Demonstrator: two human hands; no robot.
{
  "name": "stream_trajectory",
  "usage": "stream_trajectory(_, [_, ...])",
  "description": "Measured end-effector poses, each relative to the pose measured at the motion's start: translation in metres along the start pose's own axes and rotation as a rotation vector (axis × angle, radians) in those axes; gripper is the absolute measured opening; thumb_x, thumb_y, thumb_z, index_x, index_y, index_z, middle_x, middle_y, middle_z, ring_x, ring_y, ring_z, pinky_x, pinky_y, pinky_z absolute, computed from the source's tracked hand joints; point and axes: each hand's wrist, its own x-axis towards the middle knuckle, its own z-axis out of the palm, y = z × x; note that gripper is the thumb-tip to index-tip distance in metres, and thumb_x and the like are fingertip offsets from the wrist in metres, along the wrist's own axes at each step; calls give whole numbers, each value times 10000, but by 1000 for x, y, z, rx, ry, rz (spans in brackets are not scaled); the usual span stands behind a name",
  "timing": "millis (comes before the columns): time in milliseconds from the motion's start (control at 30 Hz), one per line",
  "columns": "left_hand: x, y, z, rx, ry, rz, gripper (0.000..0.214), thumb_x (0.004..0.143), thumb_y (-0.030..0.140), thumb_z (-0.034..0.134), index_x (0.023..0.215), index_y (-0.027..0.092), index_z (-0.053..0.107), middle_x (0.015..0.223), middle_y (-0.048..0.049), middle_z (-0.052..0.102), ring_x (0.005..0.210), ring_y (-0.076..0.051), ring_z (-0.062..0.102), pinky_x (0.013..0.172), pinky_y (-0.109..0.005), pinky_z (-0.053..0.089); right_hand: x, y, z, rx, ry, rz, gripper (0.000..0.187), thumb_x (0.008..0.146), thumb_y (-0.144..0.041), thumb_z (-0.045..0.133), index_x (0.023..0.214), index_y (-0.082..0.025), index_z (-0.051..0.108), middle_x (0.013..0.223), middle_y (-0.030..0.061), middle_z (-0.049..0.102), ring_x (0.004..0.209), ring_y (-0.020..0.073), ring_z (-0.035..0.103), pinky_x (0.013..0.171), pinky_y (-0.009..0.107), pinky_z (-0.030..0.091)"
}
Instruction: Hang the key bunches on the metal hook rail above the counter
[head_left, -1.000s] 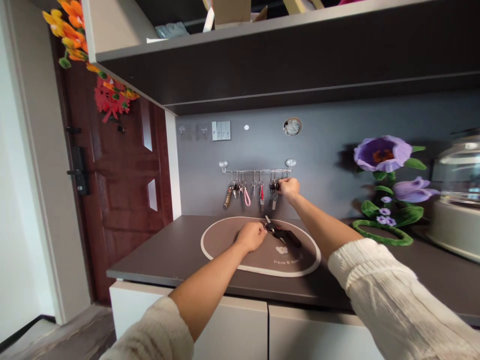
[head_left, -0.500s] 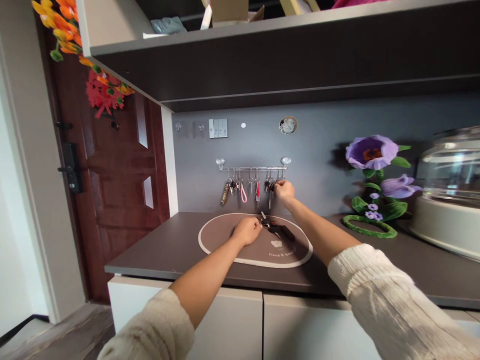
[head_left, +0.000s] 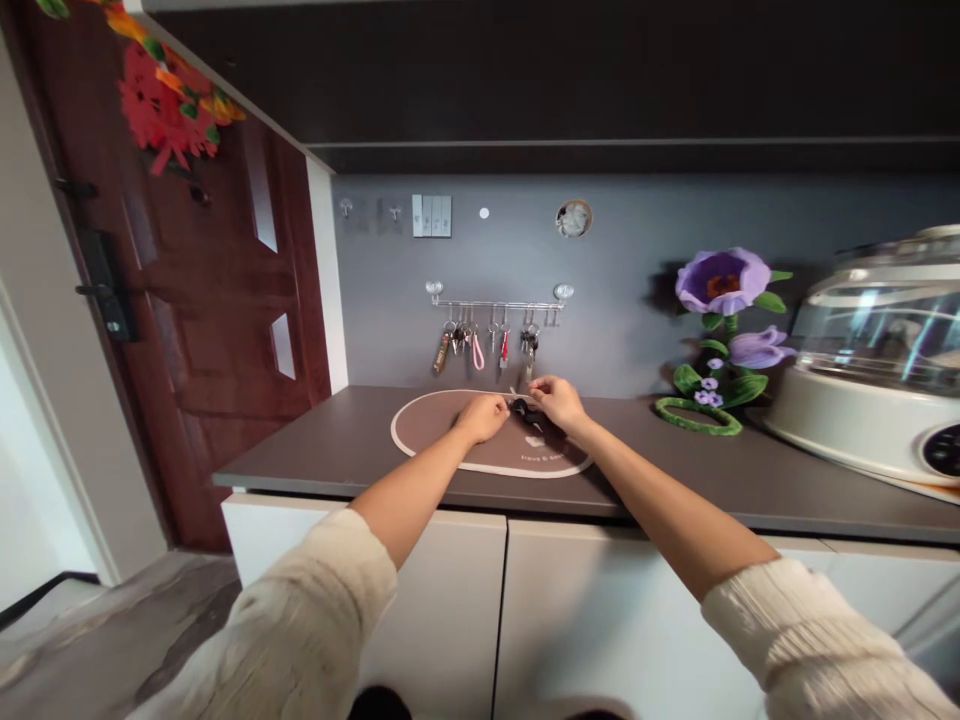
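Observation:
My left hand (head_left: 484,417) is closed in a pinch at the left side of a bunch of keys (head_left: 529,411), just over the brown oval mat (head_left: 427,425). The bunch has a dark fob-like piece, and a silvery key sticks up from it. Close by on the right, my right hand (head_left: 561,402) has thumb and fingertips pressed together above the bunch. Whatever sits between those fingertips is too small to make out. Behind both hands, several key sets (head_left: 459,335) hang from a clear hook rail (head_left: 499,304) on the wall.
Purple felt flowers (head_left: 724,285) and a white appliance with a clear dome (head_left: 862,400) stand to the right on the dark countertop (head_left: 300,440). A dark shelf (head_left: 525,80) overhangs it. The brown door (head_left: 202,330) is at the left.
My right hand has come down from the right end of the hook rail to the bunch of keys beside my left hand. The camera view has tilted downward.

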Motion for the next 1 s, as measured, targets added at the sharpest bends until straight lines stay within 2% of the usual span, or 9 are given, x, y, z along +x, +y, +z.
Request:
stream_trajectory(133, [2,-5,2,-24,9,16,159,732,248,509,784,159,631,760,-30,637,670,-118,530,669,-239,422,-16,7,-2,-250,-91,-78,140,749,-196,516,814,-167,636,817,48,672,753,141,603,669,211,402])
stream_trajectory(300, [6,-12,5,-54,15,-23,147,725,212,509,784,152,629,725,-23,628,654,-111,528,668,-239,427,-19,8,1,-502,-149,-207,192,781,-248,494,870,-178,650,869,76,671,798,166,597,674,224,383])
stream_trajectory(500, [5,-11,4,-64,15,-24,132,715,190,513,761,150,630,729,-25,634,656,-111,532,683,-242,437,-21,-2,7,-681,-140,-209,247,783,-346,497,885,-183,653,923,106,643,848,206,580,672,256,389])
stream_trajectory(700, [4,-9,3,-35,26,-23,152,722,161,481,754,155,630,759,-36,647,689,-123,549,702,-255,442,-24,-8,9,-748,-146,-205,275,825,-284,406,910,-183,647,949,120,618,853,218,578,694,280,389])
stream_trajectory(867, [3,-7,0,-15,57,42,152,743,187,482,807,161,618,788,-39,641,712,-132,549,711,-265,443,-27,-9,8,-756,-146,-239,284,836,-249,371,913,-166,631,955,114,610,849,199,567,701,272,377])
stream_trajectory(1000, [0,-4,-3,-16,127,113,169,766,165,460,859,163,601,859,-50,627,784,-144,544,759,-278,433,-30,-10,7,-746,-141,-299,282,851,-238,347,887,-154,613,922,112,600,857,196,548,718,274,365])
